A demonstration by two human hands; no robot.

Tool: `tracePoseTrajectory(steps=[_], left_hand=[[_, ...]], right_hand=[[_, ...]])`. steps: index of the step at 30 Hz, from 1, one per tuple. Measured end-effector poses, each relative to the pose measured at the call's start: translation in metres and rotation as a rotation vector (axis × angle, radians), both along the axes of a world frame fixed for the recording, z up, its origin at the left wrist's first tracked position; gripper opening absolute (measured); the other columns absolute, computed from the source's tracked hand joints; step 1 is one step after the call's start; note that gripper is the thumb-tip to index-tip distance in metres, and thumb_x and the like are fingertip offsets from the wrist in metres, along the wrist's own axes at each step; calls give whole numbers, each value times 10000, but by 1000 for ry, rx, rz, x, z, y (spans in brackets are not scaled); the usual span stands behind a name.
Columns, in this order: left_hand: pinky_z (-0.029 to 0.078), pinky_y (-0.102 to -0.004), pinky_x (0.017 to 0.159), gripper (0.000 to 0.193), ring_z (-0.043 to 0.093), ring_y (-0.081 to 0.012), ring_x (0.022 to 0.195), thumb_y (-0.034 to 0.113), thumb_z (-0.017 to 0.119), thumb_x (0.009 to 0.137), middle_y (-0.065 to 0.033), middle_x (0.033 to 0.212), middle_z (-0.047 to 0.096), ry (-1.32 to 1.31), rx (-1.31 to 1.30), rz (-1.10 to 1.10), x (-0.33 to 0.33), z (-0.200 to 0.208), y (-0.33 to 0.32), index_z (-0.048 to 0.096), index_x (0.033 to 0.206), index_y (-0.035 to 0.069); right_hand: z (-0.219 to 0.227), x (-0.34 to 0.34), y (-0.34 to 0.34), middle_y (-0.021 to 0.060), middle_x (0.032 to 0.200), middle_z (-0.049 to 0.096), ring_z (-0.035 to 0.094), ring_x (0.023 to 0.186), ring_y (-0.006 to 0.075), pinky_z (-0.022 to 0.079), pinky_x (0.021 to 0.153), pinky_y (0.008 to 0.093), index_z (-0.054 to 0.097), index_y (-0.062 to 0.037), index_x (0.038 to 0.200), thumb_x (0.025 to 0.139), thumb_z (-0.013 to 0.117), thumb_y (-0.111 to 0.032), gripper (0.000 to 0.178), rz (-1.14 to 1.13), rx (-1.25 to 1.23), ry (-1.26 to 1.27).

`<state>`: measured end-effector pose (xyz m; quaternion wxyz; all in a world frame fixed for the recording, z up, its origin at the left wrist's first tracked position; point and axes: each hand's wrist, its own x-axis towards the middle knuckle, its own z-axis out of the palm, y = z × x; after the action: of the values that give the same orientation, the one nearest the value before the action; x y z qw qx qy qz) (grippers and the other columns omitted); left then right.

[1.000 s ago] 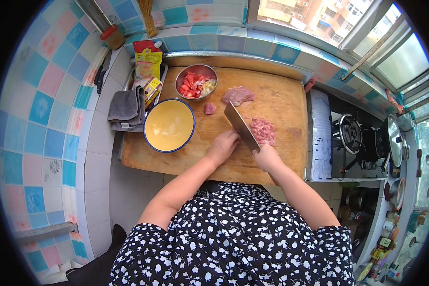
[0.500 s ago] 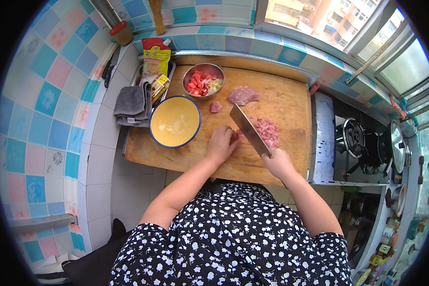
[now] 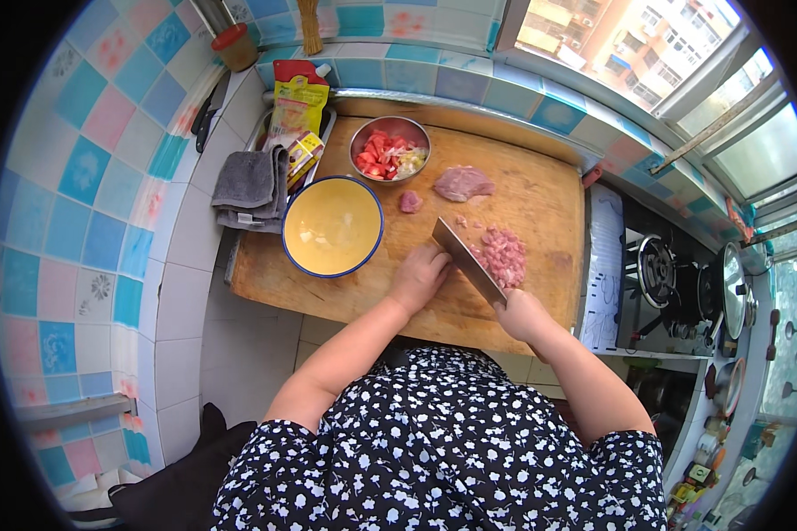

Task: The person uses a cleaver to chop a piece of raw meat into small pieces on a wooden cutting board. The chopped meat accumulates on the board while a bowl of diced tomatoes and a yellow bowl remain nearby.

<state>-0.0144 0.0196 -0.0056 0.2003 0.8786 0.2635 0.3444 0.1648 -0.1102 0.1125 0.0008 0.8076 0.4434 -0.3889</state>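
My right hand point(image 3: 524, 317) grips the handle of a cleaver point(image 3: 471, 264), whose broad blade slants up and left across the wooden cutting board point(image 3: 363, 296). Against the blade's left side, my left hand point(image 3: 419, 278) has its fingers curled down on the board. A piece of meat under those fingertips is almost wholly hidden by fingers and blade. Diced pink meat point(image 3: 506, 257) lies heaped just right of the blade, with a few loose bits above it. Farther back are a larger slab of raw meat point(image 3: 463, 183) and a small chunk of meat point(image 3: 410, 202).
Left on the board stands a yellow bowl point(image 3: 332, 228) with a blue rim. Behind it, a metal bowl point(image 3: 390, 124) holds cut red and pale pieces. A grey towel point(image 3: 248, 186) and a yellow pouch point(image 3: 298, 106) border the left side; a gas stove point(image 3: 653, 270) stands right.
The whole view has shifted slightly. The cleaver and both hands keep nearly the same place on the board, the blade now close against the left fingertips.
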Motion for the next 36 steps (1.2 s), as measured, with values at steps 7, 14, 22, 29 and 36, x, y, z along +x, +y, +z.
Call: tracePoseTrajectory(steps=[7, 14, 22, 29, 36], left_hand=[[533, -418, 795, 128, 642, -326, 892, 103, 722, 808, -104, 966, 662, -3, -34, -20, 2, 5, 1, 671, 919, 65], [541, -421, 772, 110, 648, -335, 857, 95, 711, 808, -109, 935, 667, -5, -56, -29, 4, -1, 4, 672, 905, 63], [541, -418, 787, 100, 650, -324, 878, 95, 688, 831, -98, 939, 668, 64, 41, -154, -3, 5, 4, 669, 923, 61], [528, -412, 784, 134, 641, -325, 904, 105, 690, 852, -96, 999, 633, 32, 24, -165, 12, 11, -9, 635, 965, 61], [516, -430, 786, 140, 634, -335, 911, 114, 703, 858, -113, 990, 633, 66, -23, -81, 6, 6, 6, 642, 973, 60]], right_hand=[[-10, 4, 5, 204, 700, 658, 655, 531, 298, 543, 556, 440, 635, 54, 1138, 969, 563, -220, 330, 42, -11, 44], [-8, -6, 29, 278, 922, 715, 699, 930, 434, 553, 844, 505, 688, 20, 1097, 934, 591, -244, 325, -81, -19, 125], [-57, -16, 50, 302, 980, 700, 685, 987, 436, 536, 895, 501, 709, 19, 1054, 907, 625, -260, 327, -125, 312, 55], [-33, 9, 15, 301, 946, 697, 673, 969, 454, 519, 890, 512, 697, 11, 1076, 908, 602, -270, 340, -131, 365, 12], [-6, 7, -9, 296, 938, 696, 673, 956, 451, 517, 877, 519, 699, 0, 1053, 915, 592, -281, 331, -95, 315, 6]])
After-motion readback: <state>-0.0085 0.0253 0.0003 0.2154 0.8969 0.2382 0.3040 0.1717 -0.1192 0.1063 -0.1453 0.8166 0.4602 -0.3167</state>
